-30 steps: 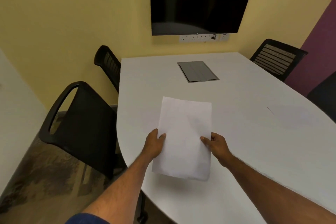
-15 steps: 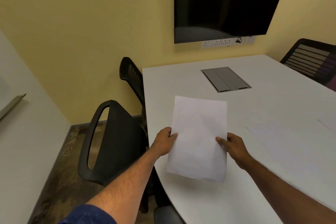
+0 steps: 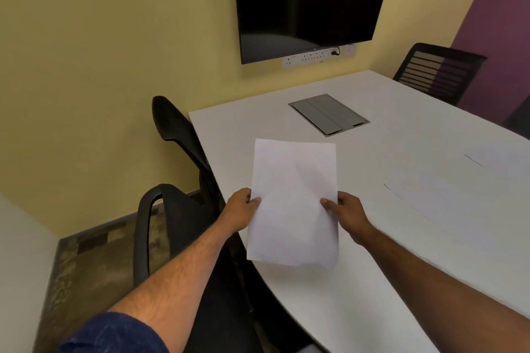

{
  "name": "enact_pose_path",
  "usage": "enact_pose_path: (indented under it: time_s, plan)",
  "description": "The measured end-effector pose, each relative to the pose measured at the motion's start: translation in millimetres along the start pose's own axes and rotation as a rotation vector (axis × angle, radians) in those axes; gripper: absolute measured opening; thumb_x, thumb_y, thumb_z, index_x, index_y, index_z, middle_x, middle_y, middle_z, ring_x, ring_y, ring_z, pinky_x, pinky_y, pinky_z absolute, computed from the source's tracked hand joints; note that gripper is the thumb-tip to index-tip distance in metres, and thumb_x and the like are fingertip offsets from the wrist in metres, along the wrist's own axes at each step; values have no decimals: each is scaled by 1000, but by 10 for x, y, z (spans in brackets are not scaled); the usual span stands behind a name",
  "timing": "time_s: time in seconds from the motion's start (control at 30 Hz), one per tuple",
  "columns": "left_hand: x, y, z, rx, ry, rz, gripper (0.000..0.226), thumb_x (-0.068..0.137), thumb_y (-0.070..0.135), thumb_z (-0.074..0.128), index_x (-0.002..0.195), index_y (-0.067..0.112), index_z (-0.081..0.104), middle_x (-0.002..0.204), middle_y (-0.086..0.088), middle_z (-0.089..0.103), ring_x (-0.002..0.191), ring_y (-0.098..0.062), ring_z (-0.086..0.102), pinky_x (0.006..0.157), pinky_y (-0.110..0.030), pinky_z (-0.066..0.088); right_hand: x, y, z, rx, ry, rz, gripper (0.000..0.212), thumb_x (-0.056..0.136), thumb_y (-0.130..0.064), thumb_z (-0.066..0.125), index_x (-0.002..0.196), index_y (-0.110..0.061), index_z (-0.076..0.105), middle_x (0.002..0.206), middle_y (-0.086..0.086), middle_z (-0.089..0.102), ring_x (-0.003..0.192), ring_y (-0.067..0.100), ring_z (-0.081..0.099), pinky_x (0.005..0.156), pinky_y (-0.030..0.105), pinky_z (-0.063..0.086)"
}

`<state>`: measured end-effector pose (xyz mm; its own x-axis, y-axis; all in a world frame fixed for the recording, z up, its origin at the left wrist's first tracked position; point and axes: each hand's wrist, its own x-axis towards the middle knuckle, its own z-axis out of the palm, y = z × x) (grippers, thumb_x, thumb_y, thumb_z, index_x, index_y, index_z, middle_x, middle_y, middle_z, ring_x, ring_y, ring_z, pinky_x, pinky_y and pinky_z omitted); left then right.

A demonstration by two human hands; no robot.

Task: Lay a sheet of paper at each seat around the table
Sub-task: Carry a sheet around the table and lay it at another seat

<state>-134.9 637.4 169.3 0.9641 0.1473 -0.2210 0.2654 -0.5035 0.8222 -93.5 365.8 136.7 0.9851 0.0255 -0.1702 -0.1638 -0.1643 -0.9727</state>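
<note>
A small meeting room with yellow walls holds a white bench [image 3: 401, 252] that fills the right half of the view. Above its near left edge, both hands grip one sheet of paper [image 3: 294, 203]: the left hand [image 3: 241, 209] is clamped on the sheet's left edge with the thumb on top, and the right hand [image 3: 345, 209] is clamped on its right edge the same way. The sheet is held roughly upright in portrait, tilted a little away from the person, its lower edge clear of the bench top and casting a soft shadow there. Just to the left of the left forearm stands a black chair [image 3: 172, 226] tucked against the bench edge, and beyond it a second black chair [image 3: 175, 129] — its backrest rising beside the bench's far left corner. Farther along the bench, past the held sheet, a grey hatch [image 3: 328, 114] is set flush into the top. On the right part of the bench lie two faint pale sheets [image 3: 447, 200], nearly the colour of the surface, well apart from the hands. At the far right side a mesh-backed chair [image 3: 436, 71] faces the bench, and a dark screen [image 3: 309, 0] hangs on the wall above a white socket strip [image 3: 312, 57].
</note>
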Motion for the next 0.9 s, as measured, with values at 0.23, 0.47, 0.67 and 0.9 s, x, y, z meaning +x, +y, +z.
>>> enact_pose_path:
  time_s: [0.23, 0.47, 0.67, 0.9]
  plan:
    - [344, -363, -775, 28, -109, 83, 32, 99, 29, 53, 108, -2, 59, 112, -22, 65, 103, -38, 64, 90, -50, 53, -185, -235, 800, -50, 119, -4, 16, 88, -19, 71, 99, -8, 73, 98, 4, 75, 87, 22, 72, 79, 36, 59]
    - [677, -531, -1296, 41, -206, 157, 31, 99, 30, 52, 106, 1, 60, 109, -20, 67, 99, -35, 65, 88, -49, 54, -280, -380, 1416, 1, 255, 20, 11, 88, -19, 71, 93, -10, 72, 94, 2, 74, 81, 19, 70, 69, 29, 57]
    - [961, -553, -1568, 53, -242, 156, 36, 98, 29, 54, 108, -6, 58, 103, -20, 66, 86, -29, 62, 80, -43, 53, -41, -302, 1704, 37, 282, 24, 6, 87, -21, 72, 90, -16, 73, 95, -1, 75, 84, 18, 71, 69, 29, 55]
    - [1454, -554, -1999, 91, -228, 157, 30, 98, 26, 54, 94, -3, 59, 83, -11, 53, 71, -20, 49, 65, -31, 39, 386, -411, 2200, 87, 280, 40, 6, 88, -20, 70, 92, -18, 73, 98, 0, 75, 88, 19, 72, 74, 32, 57]
